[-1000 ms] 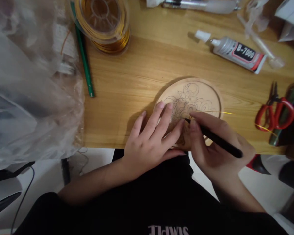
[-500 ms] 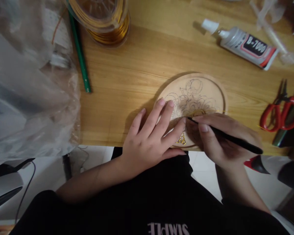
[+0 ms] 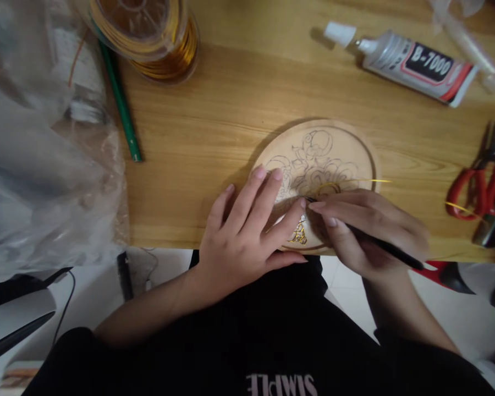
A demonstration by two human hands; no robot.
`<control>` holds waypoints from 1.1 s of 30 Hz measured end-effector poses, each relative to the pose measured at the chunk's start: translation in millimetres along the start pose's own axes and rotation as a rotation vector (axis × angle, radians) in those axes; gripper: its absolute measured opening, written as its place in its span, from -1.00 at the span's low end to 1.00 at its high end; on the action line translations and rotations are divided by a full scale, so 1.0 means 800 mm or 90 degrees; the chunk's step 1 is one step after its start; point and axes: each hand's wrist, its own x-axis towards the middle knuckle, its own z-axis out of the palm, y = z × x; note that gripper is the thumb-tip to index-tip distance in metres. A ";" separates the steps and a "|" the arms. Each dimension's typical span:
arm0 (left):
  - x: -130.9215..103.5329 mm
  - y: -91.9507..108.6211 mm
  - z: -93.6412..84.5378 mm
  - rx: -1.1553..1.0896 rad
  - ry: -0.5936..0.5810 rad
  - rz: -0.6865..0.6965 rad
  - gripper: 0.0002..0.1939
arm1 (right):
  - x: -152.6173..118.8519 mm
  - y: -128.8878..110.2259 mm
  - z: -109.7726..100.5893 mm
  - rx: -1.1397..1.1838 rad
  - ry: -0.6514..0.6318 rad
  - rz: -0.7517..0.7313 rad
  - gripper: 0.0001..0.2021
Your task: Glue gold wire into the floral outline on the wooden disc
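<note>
A round wooden board (image 3: 309,127) with a raised rim lies at the table's near edge, bearing a pencil-like line drawing of swirls and petals. Gold wire outlines (image 3: 299,234) cover a small part of the drawing near me. My left hand (image 3: 247,231) rests flat across the board's left side, fingers spread. In my right hand (image 3: 367,228), held like a pen, are slim black tweezers (image 3: 390,247); their tip meets the board beside my left index fingertip. A thin gold wire (image 3: 373,180) runs over the board above my right fingers and sticks out past the rim.
A spool of gold wire (image 3: 165,60) and a green pencil-like stick (image 3: 121,104) are at upper left, beside clear plastic bags (image 3: 61,181). A B-7000 glue tube (image 3: 421,66) lies at upper right. Red-handled pliers (image 3: 470,187) sit at the right, with another gold wire piece near them.
The view has shifted slightly. Both hands keep nearly the same pose on the board, with the tweezers' tip still beside my left index finger. The loose wire end shows more clearly past the rim.
</note>
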 end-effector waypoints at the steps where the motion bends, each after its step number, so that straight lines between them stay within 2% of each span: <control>1: 0.000 0.000 0.000 -0.004 0.001 -0.001 -0.26 | 0.000 0.000 0.001 -0.005 0.004 -0.005 -0.65; 6: 0.003 -0.001 -0.003 0.003 -0.007 -0.003 -0.21 | -0.002 0.002 0.003 -0.043 0.017 -0.028 -0.66; 21: 0.003 -0.001 -0.004 -0.002 -0.015 0.006 -0.33 | -0.007 0.006 0.005 -0.057 0.028 -0.064 -0.62; 29: 0.002 -0.001 -0.005 -0.001 -0.022 0.004 -0.33 | -0.007 0.002 0.005 -0.042 0.045 0.014 -0.57; 33: 0.001 -0.001 -0.005 0.003 -0.026 -0.003 -0.33 | -0.007 -0.008 -0.013 -0.021 0.038 0.079 -0.63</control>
